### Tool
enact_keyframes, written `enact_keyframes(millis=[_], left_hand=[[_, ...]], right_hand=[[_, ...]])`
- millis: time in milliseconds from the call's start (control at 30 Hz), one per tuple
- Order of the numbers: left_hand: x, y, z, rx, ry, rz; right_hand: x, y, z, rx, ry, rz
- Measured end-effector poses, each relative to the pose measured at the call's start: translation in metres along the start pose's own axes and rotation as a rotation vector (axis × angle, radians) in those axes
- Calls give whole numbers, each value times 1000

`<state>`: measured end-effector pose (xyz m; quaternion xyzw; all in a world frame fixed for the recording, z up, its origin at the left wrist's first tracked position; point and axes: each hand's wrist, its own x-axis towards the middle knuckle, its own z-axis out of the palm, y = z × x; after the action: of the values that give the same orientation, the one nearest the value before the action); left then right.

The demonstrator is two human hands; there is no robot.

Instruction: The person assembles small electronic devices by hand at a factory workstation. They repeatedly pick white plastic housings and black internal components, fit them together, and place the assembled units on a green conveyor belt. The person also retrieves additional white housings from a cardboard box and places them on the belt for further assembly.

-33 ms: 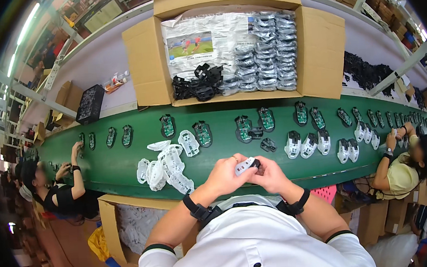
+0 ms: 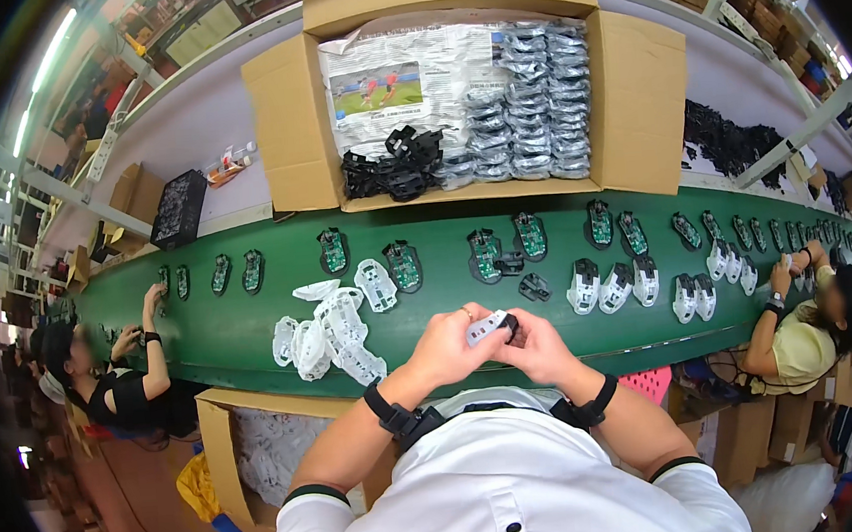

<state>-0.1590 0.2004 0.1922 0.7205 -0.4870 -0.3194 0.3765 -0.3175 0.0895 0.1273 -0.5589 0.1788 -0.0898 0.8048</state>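
A white computer mouse shell [image 2: 485,328] is held close in front of me, between both hands. My left hand [image 2: 445,349] is closed on its left side. My right hand [image 2: 541,349] grips the other end, where a black plastic part [image 2: 513,328] shows between the fingers; how the two parts join is hidden. To the left lies a pile of white mouse shells [image 2: 342,318]. Beyond my hands are loose black plastic pieces [image 2: 535,286] and a mouse base with a green circuit board [image 2: 485,253]. White shells with black parts fitted [image 2: 584,289] stand to the right.
The green work surface [image 2: 430,311] runs across, with more mouse bases along it. Behind stands an open cardboard box [image 2: 633,100] holding wrapped parts and black pieces. Co-workers sit at left [image 2: 124,375] and right [image 2: 802,336]. A cardboard box [image 2: 223,452] stands below left.
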Motion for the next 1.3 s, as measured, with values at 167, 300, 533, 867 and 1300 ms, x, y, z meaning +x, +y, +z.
enact_keyframes(millis=[167, 300, 533, 867, 1300], left_hand=[[20, -24, 13, 128, 112, 73], [25, -54, 30, -297, 170, -232], [26, -56, 46, -263, 236, -296], [2, -149, -19, 876, 335, -295], [-39, -164, -19, 1116, 135, -28]], right_hand=[[8, -15, 2, -279, 159, 68], [8, 11, -10, 110, 165, 47], [10, 18, -22, -1, 197, 168], [0, 34, -115, -1331, 566, 46], [53, 84, -28, -1162, 297, -236]])
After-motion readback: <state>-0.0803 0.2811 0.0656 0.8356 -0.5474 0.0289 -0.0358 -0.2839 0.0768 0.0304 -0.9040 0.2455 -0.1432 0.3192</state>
